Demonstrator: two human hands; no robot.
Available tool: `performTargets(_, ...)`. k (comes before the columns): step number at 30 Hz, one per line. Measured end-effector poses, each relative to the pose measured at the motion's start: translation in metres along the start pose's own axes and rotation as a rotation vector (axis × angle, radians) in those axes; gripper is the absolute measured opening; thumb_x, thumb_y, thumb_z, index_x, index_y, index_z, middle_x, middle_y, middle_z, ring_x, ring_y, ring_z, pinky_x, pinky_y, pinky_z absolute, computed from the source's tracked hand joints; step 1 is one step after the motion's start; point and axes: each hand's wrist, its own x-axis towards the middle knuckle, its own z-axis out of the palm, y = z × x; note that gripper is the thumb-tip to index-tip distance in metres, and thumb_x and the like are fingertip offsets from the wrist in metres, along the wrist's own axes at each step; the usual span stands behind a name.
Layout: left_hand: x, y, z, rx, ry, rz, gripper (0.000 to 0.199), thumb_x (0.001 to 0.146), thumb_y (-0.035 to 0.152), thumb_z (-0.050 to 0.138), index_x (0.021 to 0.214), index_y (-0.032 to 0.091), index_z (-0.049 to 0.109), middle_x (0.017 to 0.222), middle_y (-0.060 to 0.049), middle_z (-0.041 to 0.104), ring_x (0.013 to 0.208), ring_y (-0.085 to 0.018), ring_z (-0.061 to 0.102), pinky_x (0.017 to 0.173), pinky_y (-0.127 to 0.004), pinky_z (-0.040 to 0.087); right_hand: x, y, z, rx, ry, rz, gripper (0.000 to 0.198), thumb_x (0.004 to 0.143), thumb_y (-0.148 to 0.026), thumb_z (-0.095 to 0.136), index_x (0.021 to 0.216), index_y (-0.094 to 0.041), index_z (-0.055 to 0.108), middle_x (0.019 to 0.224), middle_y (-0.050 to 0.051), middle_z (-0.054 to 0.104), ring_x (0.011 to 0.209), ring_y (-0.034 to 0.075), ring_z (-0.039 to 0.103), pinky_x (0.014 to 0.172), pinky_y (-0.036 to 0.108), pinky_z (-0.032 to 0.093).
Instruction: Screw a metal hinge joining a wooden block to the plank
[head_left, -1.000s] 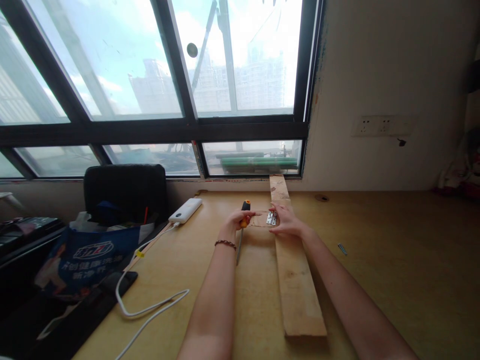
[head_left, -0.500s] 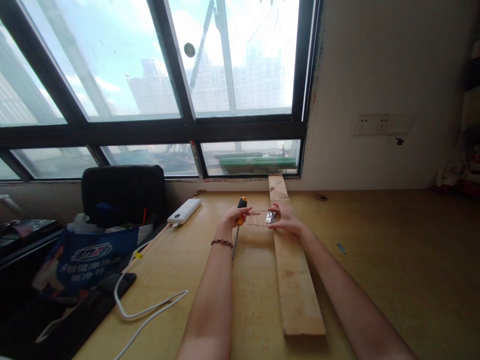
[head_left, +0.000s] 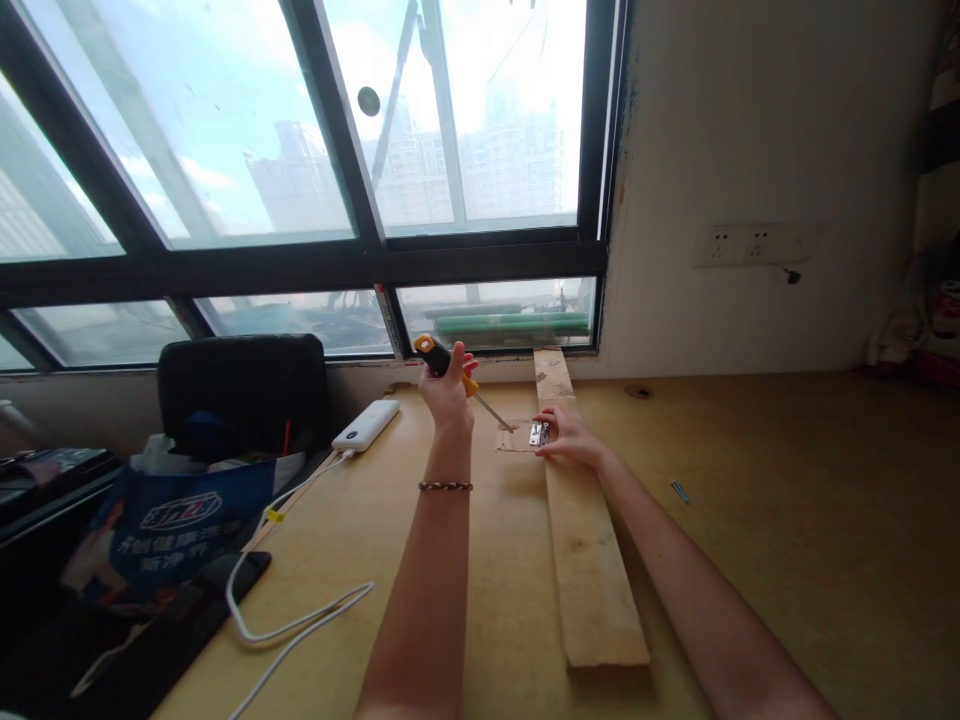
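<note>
My left hand [head_left: 448,400] is closed round the black-and-yellow handle of a screwdriver [head_left: 433,354]. Its shaft slants down to the right, with the tip left of a small silver hinge [head_left: 538,434]; I cannot tell whether the tip touches anything. The hinge sits at the left edge of a long wooden board [head_left: 596,580]. My right hand [head_left: 570,437] lies across the board, thumb and fingers pinching the hinge. Left of the hinge is a thin, pale brown rectangular patch [head_left: 513,438], too small to name.
A couple of screws [head_left: 679,491] lie on the table [head_left: 787,560] to the right. At left are a white power bank [head_left: 366,426] and its cable [head_left: 315,610]. A black chair [head_left: 240,390] and a blue bag [head_left: 180,515] stand beyond the left edge. The window [head_left: 480,255] is behind.
My left hand has risen and turned, swinging the screwdriver from pointing down toward me to pointing right at the hinge. My right hand stays on the hinge.
</note>
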Motion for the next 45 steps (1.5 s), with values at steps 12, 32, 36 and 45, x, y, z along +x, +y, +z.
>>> performTargets(12, -0.003, -0.020, 0.001, -0.252, -0.245, -0.214, 0.038, 0.055, 0.034, 0.078, 0.075, 0.020, 0.048, 0.061, 0.007, 0.046, 0.055, -0.003, 0.048, 0.054, -0.015, 0.038, -0.002, -0.006, 0.000, -0.001, 0.009, 0.018, 0.067, 0.050, -0.029, 0.079, 0.109, -0.020, 0.048, 0.116, 0.006, 0.053, 0.110, 0.023, 0.050, 0.095, 0.036, 0.037)
performTargets(32, -0.016, -0.030, 0.011, -0.207, -0.402, -0.178, 0.029, 0.059, 0.025, 0.075, 0.077, 0.020, 0.052, 0.067, 0.005, 0.049, 0.057, -0.003, 0.047, 0.055, -0.015, 0.038, -0.001, -0.003, 0.000, 0.011, -0.006, 0.019, 0.064, 0.052, -0.026, 0.079, 0.108, -0.019, 0.049, 0.118, 0.008, 0.052, 0.115, 0.024, 0.048, 0.098, 0.036, 0.036)
performTargets(36, -0.021, -0.029, 0.014, -0.123, -0.394, -0.170, 0.027, 0.061, 0.026, 0.073, 0.076, 0.020, 0.051, 0.068, 0.004, 0.049, 0.057, -0.004, 0.047, 0.057, -0.016, 0.039, -0.001, -0.003, 0.000, 0.017, 0.004, 0.036, 0.069, 0.051, -0.027, 0.080, 0.111, -0.019, 0.048, 0.120, 0.009, 0.051, 0.115, 0.025, 0.048, 0.098, 0.037, 0.037)
performTargets(45, -0.029, -0.024, 0.015, 0.045, -0.415, -0.095, 0.033, 0.053, 0.022, 0.076, 0.076, 0.017, 0.053, 0.060, 0.006, 0.050, 0.051, -0.004, 0.046, 0.053, -0.018, 0.036, -0.002, -0.005, -0.002, -0.010, -0.007, 0.015, 0.063, 0.052, -0.030, 0.079, 0.109, -0.020, 0.052, 0.118, 0.007, 0.052, 0.114, 0.025, 0.048, 0.098, 0.037, 0.037)
